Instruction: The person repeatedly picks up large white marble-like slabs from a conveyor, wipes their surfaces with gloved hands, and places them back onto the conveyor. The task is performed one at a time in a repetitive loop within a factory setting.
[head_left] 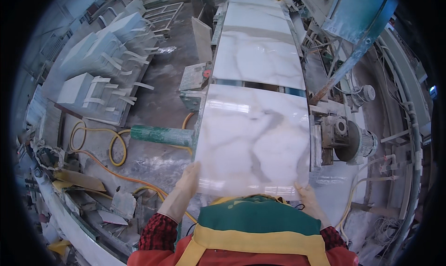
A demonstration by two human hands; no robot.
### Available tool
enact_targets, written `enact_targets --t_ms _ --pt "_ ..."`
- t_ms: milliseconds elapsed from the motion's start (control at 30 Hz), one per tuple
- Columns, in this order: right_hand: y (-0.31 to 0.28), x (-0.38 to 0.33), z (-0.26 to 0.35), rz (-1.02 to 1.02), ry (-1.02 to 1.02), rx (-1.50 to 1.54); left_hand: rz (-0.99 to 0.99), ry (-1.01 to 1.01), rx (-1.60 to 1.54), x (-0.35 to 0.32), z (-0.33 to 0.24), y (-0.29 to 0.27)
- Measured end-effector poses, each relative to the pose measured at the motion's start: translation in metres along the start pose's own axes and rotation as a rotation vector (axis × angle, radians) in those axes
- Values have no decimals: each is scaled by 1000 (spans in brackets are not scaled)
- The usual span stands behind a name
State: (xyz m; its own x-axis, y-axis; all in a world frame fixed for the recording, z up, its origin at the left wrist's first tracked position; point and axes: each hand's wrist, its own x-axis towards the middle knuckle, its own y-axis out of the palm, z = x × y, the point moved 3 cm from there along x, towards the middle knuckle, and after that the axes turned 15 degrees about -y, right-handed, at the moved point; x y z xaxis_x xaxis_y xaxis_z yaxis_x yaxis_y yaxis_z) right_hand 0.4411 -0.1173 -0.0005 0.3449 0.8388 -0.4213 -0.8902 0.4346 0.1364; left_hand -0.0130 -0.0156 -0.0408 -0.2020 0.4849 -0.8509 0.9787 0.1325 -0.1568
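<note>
A glossy white marble slab with grey veins lies in front of me at the near end of a conveyor line. My left hand grips its near left corner. At the near right corner, my right hand is closed on the edge, with the fingers partly hidden beneath. Another marble slab of like veining lies farther up the line. A narrow gap between the two slabs shows part of the conveyor. A green and yellow apron covers my front, close to the slab's near edge.
A motor sits right of the slab. To its left, a green cylinder juts out near a box with a red button. Yellow hoses cross the floor. Strapped stone stacks stand far left; broken pieces lie near left.
</note>
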Motion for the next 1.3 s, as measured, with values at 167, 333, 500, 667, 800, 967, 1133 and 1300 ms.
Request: enact_targets --t_ms 167,333,500,667,800,967,1133,1300 --pt "4 16 11 35 139 -37 7 23 -34 46 11 -5" --pt "-1 30 9 48 80 -75 52 4 -39 41 -10 7" --pt "-7 45 6 92 30 -81 -21 -40 -109 27 -22 19" --pt "7 45 27 81 26 -136 24 -14 -93 45 -21 18" --pt "0 54 18 114 17 -107 3 22 -100 50 -23 21" --pt "10 58 38 119 6 -96 5 -58 -15 63 -17 20" --pt "10 66 38 112 112 31 71 -2 -137 40 -36 30" --pt "-15 86 1 98 67 -63 176 31 -274 42 -34 31"
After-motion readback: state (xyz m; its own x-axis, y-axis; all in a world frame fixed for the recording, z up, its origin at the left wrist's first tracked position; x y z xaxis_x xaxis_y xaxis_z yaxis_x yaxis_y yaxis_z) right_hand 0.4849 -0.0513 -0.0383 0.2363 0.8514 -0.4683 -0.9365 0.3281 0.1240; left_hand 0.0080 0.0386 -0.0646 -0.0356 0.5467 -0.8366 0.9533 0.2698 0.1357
